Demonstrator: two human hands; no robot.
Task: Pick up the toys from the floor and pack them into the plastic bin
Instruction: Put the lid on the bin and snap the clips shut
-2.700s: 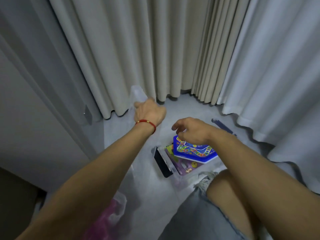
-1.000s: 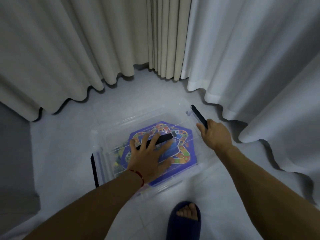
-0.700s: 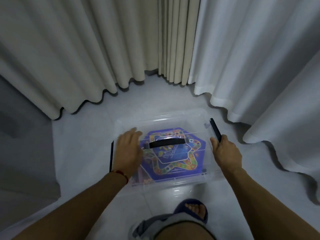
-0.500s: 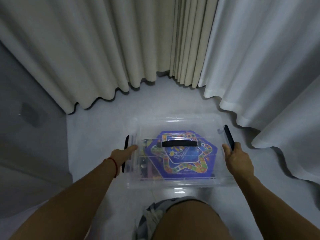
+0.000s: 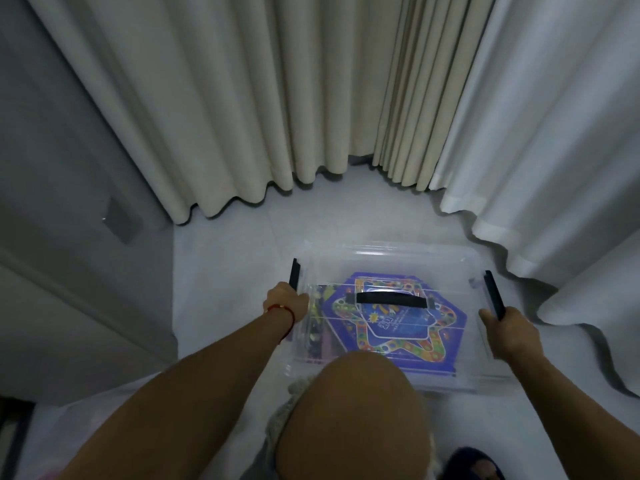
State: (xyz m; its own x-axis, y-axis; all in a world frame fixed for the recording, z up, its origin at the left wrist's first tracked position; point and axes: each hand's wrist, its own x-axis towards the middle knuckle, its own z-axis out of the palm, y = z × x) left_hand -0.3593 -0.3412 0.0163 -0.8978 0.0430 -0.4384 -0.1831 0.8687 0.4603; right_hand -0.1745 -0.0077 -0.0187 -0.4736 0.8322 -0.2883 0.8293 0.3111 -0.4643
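Hands grip the clips: left hand (image 5: 286,299) on left clip (image 5: 294,274), right hand (image 5: 509,332) on right clip (image 5: 493,295) (fingers curled).

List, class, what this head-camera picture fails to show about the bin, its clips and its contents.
- Near edge of the plastic bin: hidden by the knee.
- Toys beside the blue game board: dim, blurred.
- Left hand and right hand at the clips: fingers hidden, latching unclear.

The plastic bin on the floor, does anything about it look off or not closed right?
Both dark side latches on the clear plastic bin stick up unclipped, though the lid is on. The left hand and right hand are at them. Nothing looks spilled.
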